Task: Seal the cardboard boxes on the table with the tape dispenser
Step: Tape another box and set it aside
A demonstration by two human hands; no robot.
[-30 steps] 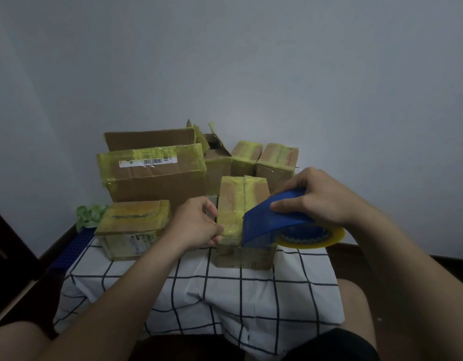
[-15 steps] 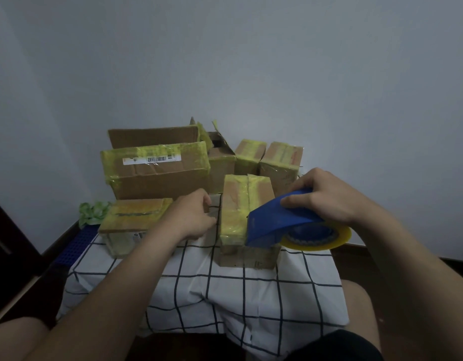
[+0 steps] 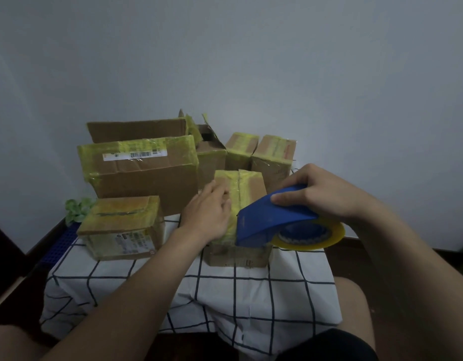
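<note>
We face a plain grey wall (image 3: 251, 61), and below it a table (image 3: 147, 295) under a white cloth with dark grid lines. The biggest box (image 3: 147, 178) stands at the back left, wrapped in yellowish tape, with a white barcode label near its top edge. Just beside it on the right we see an open box (image 3: 212, 157) with its flaps up, then two small taped boxes (image 3: 240, 149) (image 3: 274, 157) side by side. A flat box (image 3: 120, 227) sits at the front left. The middle box (image 3: 253, 183) stands in front of us, near the table's front edge, with yellow tape down its top. Our right hand (image 3: 321, 194) grips the blue tape dispenser (image 3: 272, 217), whose front edge meets the near end of that box, its tape roll (image 3: 329, 235) jutting out to the right. Our left hand (image 3: 206, 212) rests flat on the box top, fingers laid out, holding nothing. Green leaves (image 3: 75, 208) show at the far left.
</note>
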